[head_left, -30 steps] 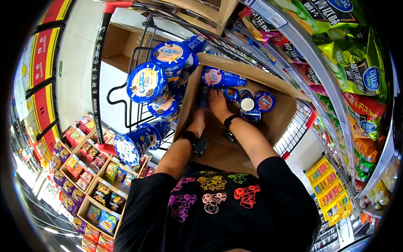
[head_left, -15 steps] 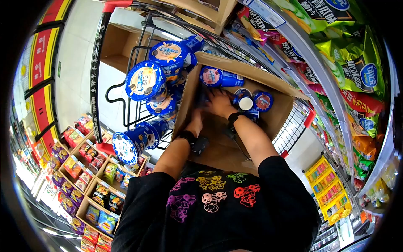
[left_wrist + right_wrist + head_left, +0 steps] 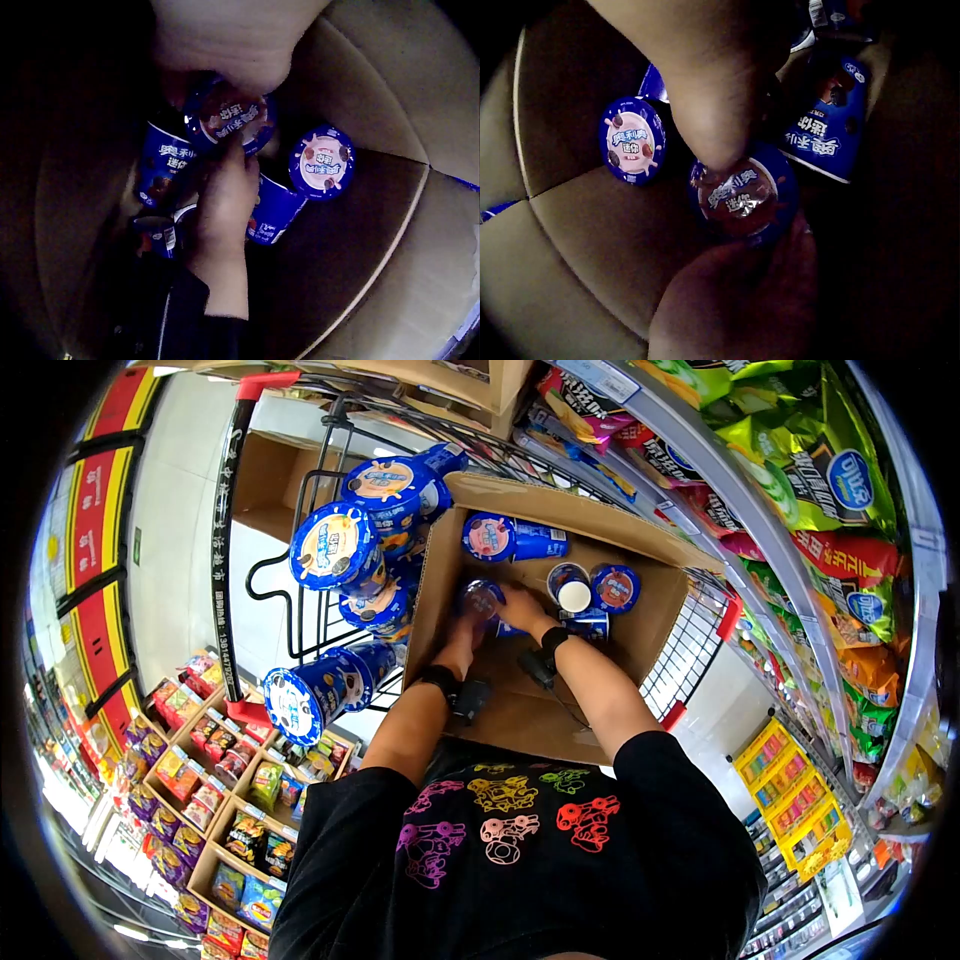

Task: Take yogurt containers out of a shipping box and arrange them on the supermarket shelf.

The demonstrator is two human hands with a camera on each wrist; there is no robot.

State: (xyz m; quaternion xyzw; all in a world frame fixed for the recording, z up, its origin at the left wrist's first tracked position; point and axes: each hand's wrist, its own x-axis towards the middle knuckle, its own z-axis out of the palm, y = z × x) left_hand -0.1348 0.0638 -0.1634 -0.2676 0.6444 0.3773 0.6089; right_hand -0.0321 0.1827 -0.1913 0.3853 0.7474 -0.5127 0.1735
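Note:
Inside the cardboard box (image 3: 562, 730), a blue cup with a brown lid (image 3: 480, 596) stands between both hands near the left wall. The left hand (image 3: 462, 638) grips its near side; in the right wrist view, that hand (image 3: 742, 300) is below the lid (image 3: 742, 201). From the other side the right hand (image 3: 524, 610) holds the cup, its digits at the lid's edge in the left wrist view, where the hand (image 3: 225, 206) partly covers other cups. A pink-lidded cup (image 3: 489, 537) lies beyond. Right of the hands are a white-ended cup (image 3: 574, 596) and another brown-lidded cup (image 3: 614, 589).
The box sits in a shopping cart with a black handle (image 3: 222, 530). Large blue tubs (image 3: 332, 545) fill the cart's left part. Shelves of chip bags (image 3: 850, 480) run along the right, and snack boxes (image 3: 245, 835) stand at lower left.
The brown-lidded cup at the left wall now shows upright between the hands, where it was dark and blurred. The right hand has moved slightly down. The whole view has shifted a little.

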